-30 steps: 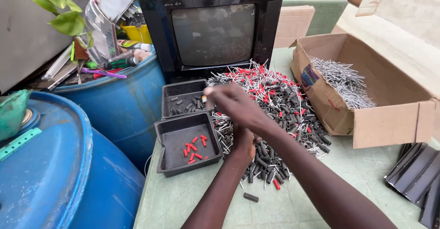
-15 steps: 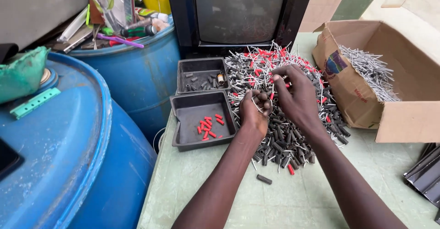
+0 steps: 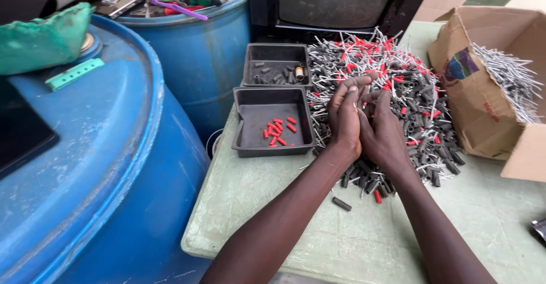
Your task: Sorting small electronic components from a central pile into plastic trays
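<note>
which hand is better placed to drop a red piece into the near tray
Probably the left hand: it lies next to the near black plastic tray of red sleeves, while the right hand sits farther out on the grey-and-red pile.

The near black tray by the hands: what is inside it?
The near black tray holds a small cluster of red sleeves on an otherwise bare floor. The left hand beside it covers none of the tray's inside; whether it holds anything cannot be seen.
</note>
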